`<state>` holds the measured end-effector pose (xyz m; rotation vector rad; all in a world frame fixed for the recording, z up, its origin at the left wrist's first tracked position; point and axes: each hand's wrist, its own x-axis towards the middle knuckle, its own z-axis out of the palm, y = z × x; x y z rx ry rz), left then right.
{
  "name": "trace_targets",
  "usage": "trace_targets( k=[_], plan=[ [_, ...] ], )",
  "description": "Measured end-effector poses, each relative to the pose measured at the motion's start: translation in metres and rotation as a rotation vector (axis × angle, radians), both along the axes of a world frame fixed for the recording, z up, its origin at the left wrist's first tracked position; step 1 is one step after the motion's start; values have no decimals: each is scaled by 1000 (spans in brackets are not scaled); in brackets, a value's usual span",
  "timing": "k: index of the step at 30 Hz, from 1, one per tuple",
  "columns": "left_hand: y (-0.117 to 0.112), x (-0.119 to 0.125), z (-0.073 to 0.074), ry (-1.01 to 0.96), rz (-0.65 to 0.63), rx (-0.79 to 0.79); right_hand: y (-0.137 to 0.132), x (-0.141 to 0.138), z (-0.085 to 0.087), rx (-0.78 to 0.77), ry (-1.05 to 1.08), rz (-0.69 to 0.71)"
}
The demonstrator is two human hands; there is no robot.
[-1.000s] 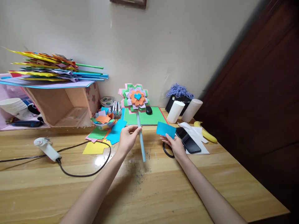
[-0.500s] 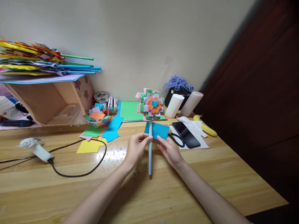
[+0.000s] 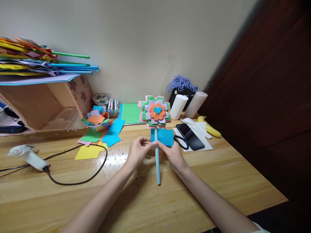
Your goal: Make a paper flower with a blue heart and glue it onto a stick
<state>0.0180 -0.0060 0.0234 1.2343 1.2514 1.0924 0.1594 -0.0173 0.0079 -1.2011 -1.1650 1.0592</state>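
A layered paper flower (image 3: 157, 111) in pink, green, lilac and orange, with a blue heart at its centre, stands upright in front of me. My left hand (image 3: 139, 150) pinches its pale blue paper stem (image 3: 157, 165) from the left, fingers curled. From the other side my right hand (image 3: 175, 155) is closed on the same stem, its thumb tip meeting the left thumb there. A blue paper rectangle (image 3: 165, 137) shows behind the stem at my fingertips; whether it is held or lies on the table I cannot tell.
Left lies a white glue gun (image 3: 29, 157) with a black cable. Behind it are coloured paper pieces (image 3: 91, 135), a bowl of scraps (image 3: 97, 124) and a box (image 3: 46, 106) topped with paper flowers. To the right lie scissors (image 3: 182, 142), a phone (image 3: 190, 136) and a banana (image 3: 210, 127).
The flower head has turned to face me more squarely, and the stem's lower end has swung slightly right. My right thumb has moved from the blue paper onto the stem.
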Motion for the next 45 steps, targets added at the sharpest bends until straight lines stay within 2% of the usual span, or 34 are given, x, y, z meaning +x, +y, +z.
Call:
trace_targets(
  k=[3,6,10,15,18,21,28,30,33,36,39,42,45],
  plan=[
    [5,-5,12,-102,-80,51,-3,0,3,-52,-51,16],
    [4,-7,18,-256,-165,-8,-5,-2,4,-88,-63,8],
    [3,-7,12,-459,-194,-140,-5,-3,3,-105,-8,57],
    [8,-8,2,-608,-261,-237,-8,-4,5,-87,50,122],
    [8,-8,3,-580,-268,-243,-10,-6,7,-99,101,181],
    [5,-8,8,-473,-250,-230,-11,-9,5,-120,110,186],
    [3,-12,20,-223,-137,-109,-8,-11,4,-204,193,230],
    [4,-12,19,-219,-119,-104,-9,-10,5,-153,127,202],
    [6,-10,15,-213,-68,-99,-14,-8,6,3,-90,178],
    [8,-8,9,-213,-36,-33,-19,-8,7,154,-326,168],
    [8,-6,4,-276,-40,28,-22,-9,9,282,-448,162],
    [7,-3,3,-311,-16,46,-24,-12,9,296,-489,181],
    [6,-1,3,-329,-12,47,-26,-16,6,185,-413,168]
  ],
)
